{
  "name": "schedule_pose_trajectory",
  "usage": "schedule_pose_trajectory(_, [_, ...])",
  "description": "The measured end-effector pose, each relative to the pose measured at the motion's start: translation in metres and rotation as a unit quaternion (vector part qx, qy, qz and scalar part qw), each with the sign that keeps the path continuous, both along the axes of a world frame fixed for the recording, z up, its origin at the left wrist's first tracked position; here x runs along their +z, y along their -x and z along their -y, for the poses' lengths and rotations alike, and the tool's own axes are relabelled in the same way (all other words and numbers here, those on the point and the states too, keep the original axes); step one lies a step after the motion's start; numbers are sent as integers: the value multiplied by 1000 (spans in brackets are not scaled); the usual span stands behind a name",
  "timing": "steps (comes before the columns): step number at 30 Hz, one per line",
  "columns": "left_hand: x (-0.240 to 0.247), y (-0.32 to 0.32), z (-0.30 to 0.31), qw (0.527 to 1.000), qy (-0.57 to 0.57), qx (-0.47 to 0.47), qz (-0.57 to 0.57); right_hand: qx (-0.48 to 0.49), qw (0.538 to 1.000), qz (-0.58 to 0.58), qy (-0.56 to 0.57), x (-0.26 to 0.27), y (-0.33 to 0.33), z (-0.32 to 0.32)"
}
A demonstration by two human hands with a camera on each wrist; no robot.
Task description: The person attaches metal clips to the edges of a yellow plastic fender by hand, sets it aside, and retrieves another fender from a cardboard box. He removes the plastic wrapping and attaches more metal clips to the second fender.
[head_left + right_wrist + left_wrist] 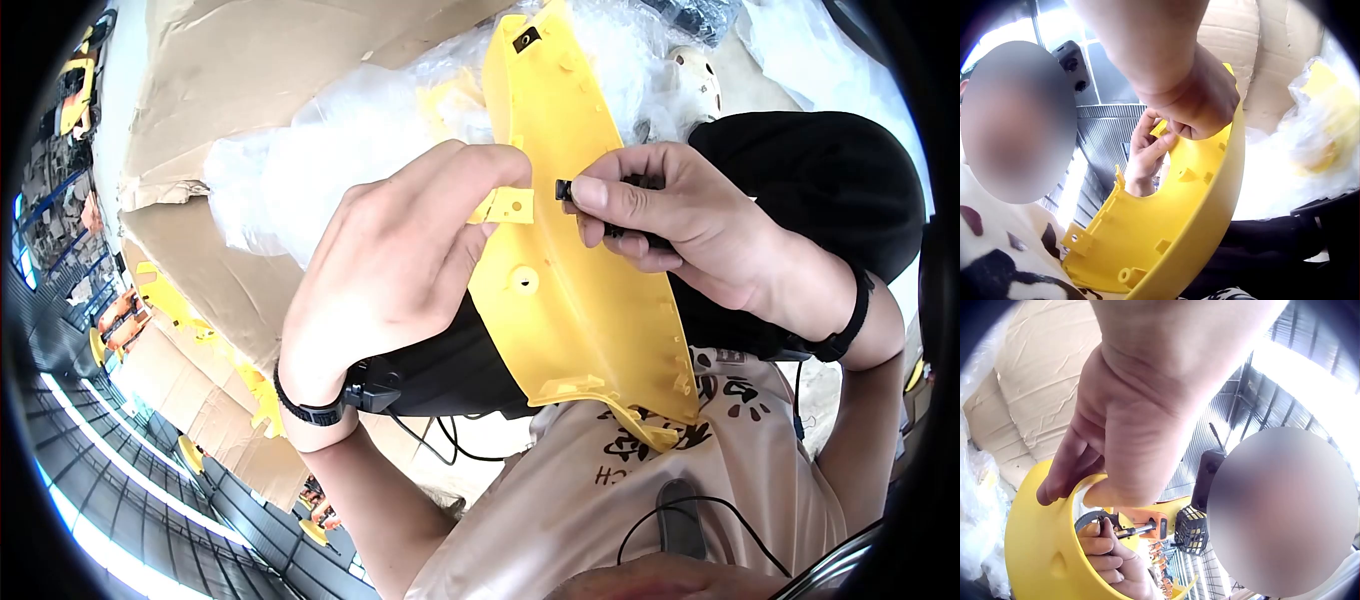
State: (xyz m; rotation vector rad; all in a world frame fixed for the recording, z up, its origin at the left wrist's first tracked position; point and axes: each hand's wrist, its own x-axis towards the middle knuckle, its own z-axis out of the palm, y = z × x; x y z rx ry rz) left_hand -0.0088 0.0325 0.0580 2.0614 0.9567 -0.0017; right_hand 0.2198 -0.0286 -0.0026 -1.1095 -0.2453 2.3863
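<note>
A curved yellow plastic panel (pixel 575 260) stands lengthwise over the person's lap, with a small black clip (pixel 526 39) on its far end. At its left edge, the left hand (pixel 400 250) grips the panel by a yellow tab (pixel 516 206) with a hole. Just right of that tab, the right hand (pixel 690 220) pinches a small black clip (pixel 563 190) between thumb and forefinger; other dark pieces (pixel 645 236) lie in its curled fingers. In the right wrist view the right hand (pixel 1200 100) hides its clip, and the panel's inner side (pixel 1166 206) shows posts and tabs.
Clear plastic wrap (pixel 330 150) lies beyond the hands on cardboard (pixel 230 70). More yellow parts (pixel 170 295) are at the left. Black-clad legs (pixel 810 170) lie beneath the panel. A thin black cable (pixel 440 450) hangs near the left forearm.
</note>
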Motion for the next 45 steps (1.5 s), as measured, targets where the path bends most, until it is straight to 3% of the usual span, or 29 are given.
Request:
schedule_pose_trajectory(7, [1, -3, -3, 999, 12, -25, 36, -5, 1000, -16, -13, -1, 3, 3])
schedule_pose_trajectory(32, [1, -6, -1, 1000, -19, -13, -6, -31, 997, -34, -60, -1, 14, 5])
schedule_pose_trajectory(45, [0, -10, -1, 998, -49, -23, -24, -30, 999, 18, -41, 9, 13, 3])
